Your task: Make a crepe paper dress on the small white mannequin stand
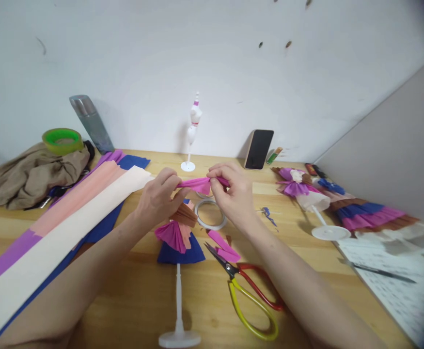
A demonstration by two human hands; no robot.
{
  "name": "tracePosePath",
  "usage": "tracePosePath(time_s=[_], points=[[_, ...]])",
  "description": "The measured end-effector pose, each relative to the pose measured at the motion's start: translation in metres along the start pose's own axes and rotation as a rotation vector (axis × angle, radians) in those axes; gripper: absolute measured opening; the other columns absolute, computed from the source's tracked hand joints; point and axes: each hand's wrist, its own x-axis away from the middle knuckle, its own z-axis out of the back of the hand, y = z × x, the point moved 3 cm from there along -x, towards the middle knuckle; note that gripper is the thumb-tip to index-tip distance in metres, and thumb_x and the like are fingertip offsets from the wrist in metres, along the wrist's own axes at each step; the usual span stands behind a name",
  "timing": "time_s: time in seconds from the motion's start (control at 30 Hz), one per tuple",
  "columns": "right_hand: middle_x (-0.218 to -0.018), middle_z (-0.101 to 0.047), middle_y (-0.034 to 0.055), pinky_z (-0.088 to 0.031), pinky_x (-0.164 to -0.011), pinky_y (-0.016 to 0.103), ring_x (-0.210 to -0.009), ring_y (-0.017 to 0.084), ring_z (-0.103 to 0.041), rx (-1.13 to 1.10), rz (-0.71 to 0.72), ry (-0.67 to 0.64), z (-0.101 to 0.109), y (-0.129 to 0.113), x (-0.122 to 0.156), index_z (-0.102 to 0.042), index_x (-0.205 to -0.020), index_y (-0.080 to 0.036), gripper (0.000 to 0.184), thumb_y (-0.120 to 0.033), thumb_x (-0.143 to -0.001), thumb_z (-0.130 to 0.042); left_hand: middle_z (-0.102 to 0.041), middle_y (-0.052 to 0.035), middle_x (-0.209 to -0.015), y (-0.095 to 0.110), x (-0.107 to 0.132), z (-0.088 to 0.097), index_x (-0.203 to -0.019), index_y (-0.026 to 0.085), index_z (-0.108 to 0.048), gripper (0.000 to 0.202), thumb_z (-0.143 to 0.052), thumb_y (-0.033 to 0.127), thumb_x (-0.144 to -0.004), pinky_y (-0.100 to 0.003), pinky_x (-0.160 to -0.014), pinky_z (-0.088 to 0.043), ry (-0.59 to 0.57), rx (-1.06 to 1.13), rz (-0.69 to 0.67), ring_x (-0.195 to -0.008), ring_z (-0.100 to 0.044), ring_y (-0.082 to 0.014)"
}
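Between my hands stretches a strip of pink crepe paper [197, 184], gathered along its length. My left hand [160, 195] pinches its left end, and my right hand [232, 190] pinches the other end with thumb and fingers. Just below lies a small mannequin in a crepe paper dress [181, 249], with blue, pink, peach and brown layers; its upper part is partly hidden by my left hand. A roll of double-sided tape [212, 227] rests beneath my hands. Scissors [229, 267] with red and yellow handles lie below my right hand, beside a folded pink strip [225, 247].
Long crepe paper strips [99, 208] cover the left side, near a brown cloth [40, 172], green tape [62, 140] and a leaning bottle [92, 123]. A bare mannequin [194, 128] and phone [259, 149] stand at the back. Dressed mannequins [369, 213] and a pen [384, 273] lie right.
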Motion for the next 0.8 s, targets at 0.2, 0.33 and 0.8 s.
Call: tracePosePath(time_s=[0.2,0.33,0.8], points=[[-0.086,-0.066,0.0054,-0.051,-0.077,0.036,-0.085,0.02,-0.065,0.0,-0.011,-0.013,0.0,-0.001,0.0,-0.06,-0.076,-0.021,0.021,-0.003,-0.079,-0.049,-0.062,0.0006,-0.075,-0.005,0.001,-0.002,-0.089,0.019,-0.068,0.009,-0.061,0.024,-0.089,-0.02,-0.057,-0.045,-0.057,0.078,0.075,-0.064,-0.057,-0.0104],[-0.084,-0.066,0.0051,-0.051,-0.076,0.037,-0.085,0.021,-0.064,-0.004,-0.018,-0.046,-0.002,0.0,0.001,-0.06,-0.077,-0.022,0.02,-0.005,-0.08,-0.049,-0.062,-0.0007,-0.076,-0.007,0.002,-0.004,-0.084,0.02,-0.071,0.02,-0.054,0.025,-0.093,-0.02,-0.058,-0.045,-0.101,0.053,0.058,-0.066,-0.058,-0.0107],[-0.102,-0.071,0.0111,-0.045,-0.096,0.051,-0.115,0.032,-0.058,0.156,0.247,-0.256,-0.013,-0.011,0.009,-0.063,-0.11,-0.02,0.026,-0.021,-0.084,-0.063,-0.068,-0.0061,-0.105,0.013,-0.006,0.008,-0.076,0.02,-0.063,0.016,-0.056,0.018,-0.09,-0.047,-0.099,-0.042,-0.023,-0.138,-0.183,-0.117,-0.052,-0.0263]])
